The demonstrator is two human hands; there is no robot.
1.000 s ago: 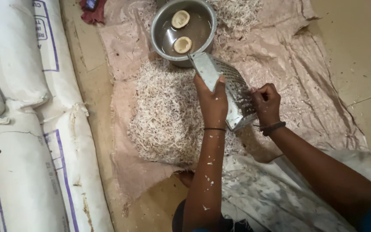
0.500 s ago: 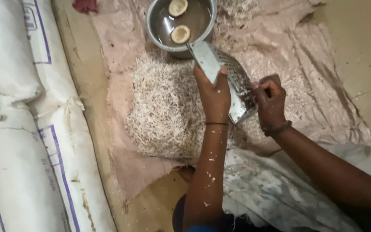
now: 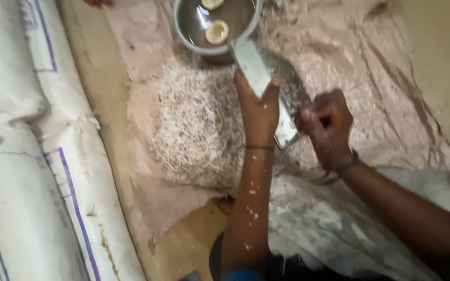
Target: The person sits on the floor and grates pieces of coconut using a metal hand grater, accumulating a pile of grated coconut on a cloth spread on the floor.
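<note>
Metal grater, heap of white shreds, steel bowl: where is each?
metal grater (image 3: 256, 70), head view, on its smooth upper end.
heap of white shreds (image 3: 199, 130), head view, on the heap's middle.
steel bowl (image 3: 188, 40), head view, on its left rim.

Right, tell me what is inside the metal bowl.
The metal bowl holds two pale round pieces: one lies fully in view, the other is cut by the frame's top edge. The grater covers the bowl's near rim, so anything there is hidden.

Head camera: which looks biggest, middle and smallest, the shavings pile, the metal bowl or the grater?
1. Shavings pile, clearly the largest.
2. Metal bowl, partly cut off at the top, so unsure.
3. Grater, partly hidden by the left hand, looks close to the bowl.
</note>
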